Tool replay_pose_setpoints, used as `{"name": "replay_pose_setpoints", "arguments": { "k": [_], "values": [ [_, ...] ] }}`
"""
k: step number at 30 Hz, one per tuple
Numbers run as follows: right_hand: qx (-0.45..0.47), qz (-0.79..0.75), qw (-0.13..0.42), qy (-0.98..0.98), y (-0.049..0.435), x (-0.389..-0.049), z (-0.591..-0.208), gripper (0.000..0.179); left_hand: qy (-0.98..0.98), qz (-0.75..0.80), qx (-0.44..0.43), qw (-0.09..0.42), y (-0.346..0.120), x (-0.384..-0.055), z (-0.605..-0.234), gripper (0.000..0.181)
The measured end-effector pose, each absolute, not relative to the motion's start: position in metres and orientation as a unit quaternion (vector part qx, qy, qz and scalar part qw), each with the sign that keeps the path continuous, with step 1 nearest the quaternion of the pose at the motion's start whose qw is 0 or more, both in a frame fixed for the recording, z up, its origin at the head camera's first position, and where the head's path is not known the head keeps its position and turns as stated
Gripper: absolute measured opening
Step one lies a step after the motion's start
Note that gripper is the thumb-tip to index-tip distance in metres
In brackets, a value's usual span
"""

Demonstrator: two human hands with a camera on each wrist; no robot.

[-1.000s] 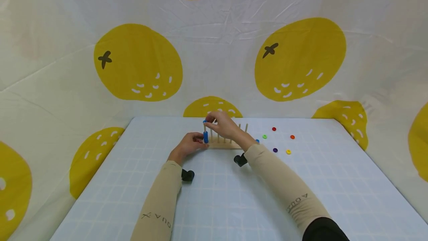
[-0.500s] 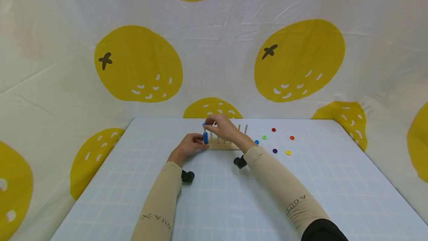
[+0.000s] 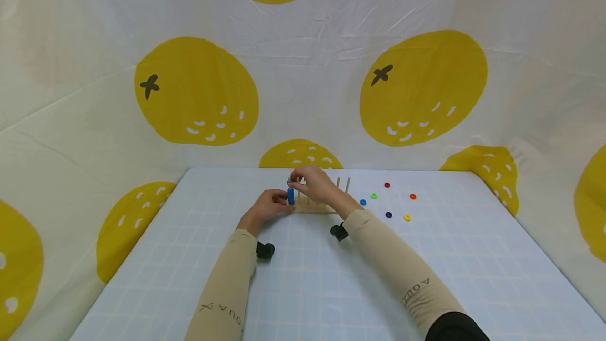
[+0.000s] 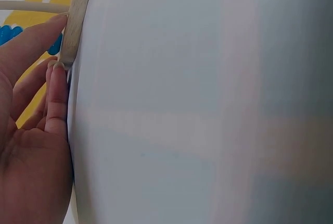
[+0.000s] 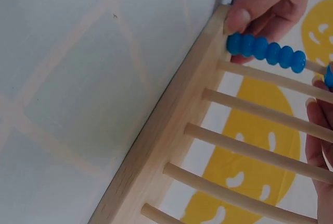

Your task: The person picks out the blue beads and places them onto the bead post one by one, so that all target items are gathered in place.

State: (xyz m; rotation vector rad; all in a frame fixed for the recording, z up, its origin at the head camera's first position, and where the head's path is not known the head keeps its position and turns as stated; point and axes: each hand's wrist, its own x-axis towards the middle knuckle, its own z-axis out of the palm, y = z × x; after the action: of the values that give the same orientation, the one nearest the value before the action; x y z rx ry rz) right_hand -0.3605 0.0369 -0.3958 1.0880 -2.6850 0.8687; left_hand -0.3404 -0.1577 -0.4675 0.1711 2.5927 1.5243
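A wooden peg rack (image 5: 156,125) with a row of upright pegs stands on the table. Several blue beads (image 5: 266,52) are stacked at the foot of its leftmost peg. My left hand (image 3: 267,207) grips the left end of the base, thumb on the wood beside the stack. Above the stack, my right hand (image 3: 314,183) pinches another blue bead (image 5: 329,76) that sits around the upper part of the same peg. In the left wrist view the base (image 4: 78,21) lies against the thumb and fingertips. The right hand covers some middle pegs in the head view.
Right of the rack lie loose beads: blue (image 3: 363,202), green (image 3: 374,196), red (image 3: 387,185), orange (image 3: 413,196), purple (image 3: 389,214) and yellow (image 3: 407,218). A fruit-patterned sheet (image 3: 307,83) hangs behind the table (image 3: 303,278).
My right hand has lowered a little with its blue bead, bringing it closer to the stack on the leftmost peg. The left hand keeps its hold on the base.
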Motion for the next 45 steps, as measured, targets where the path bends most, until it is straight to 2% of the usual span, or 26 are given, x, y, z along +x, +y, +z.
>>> {"name": "replay_pose_setpoints", "arguments": {
  "k": [9,17,22,34,45],
  "values": [
    [0.362,0.279,0.064,-0.887,0.038,-0.36,-0.395,0.016,0.863,0.498,0.057,0.058,-0.156,-0.34,-0.466,0.047],
    [0.373,0.268,0.038,-0.888,0.039,-0.357,-0.388,0.021,0.867,0.492,0.051,0.063,-0.157,-0.339,-0.466,0.049],
    [0.373,0.255,0.053,-0.89,0.046,-0.352,-0.379,0.025,0.87,0.487,0.044,0.067,-0.157,-0.34,-0.467,0.051],
    [0.369,0.308,0.064,-0.875,0.089,-0.335,-0.364,0.024,0.869,0.488,0.035,0.07,-0.156,-0.339,-0.465,0.05],
    [0.345,0.333,0.078,-0.874,0.139,-0.327,-0.371,0.021,0.868,0.49,0.03,0.077,-0.155,-0.341,-0.467,0.051]
  ]
}}
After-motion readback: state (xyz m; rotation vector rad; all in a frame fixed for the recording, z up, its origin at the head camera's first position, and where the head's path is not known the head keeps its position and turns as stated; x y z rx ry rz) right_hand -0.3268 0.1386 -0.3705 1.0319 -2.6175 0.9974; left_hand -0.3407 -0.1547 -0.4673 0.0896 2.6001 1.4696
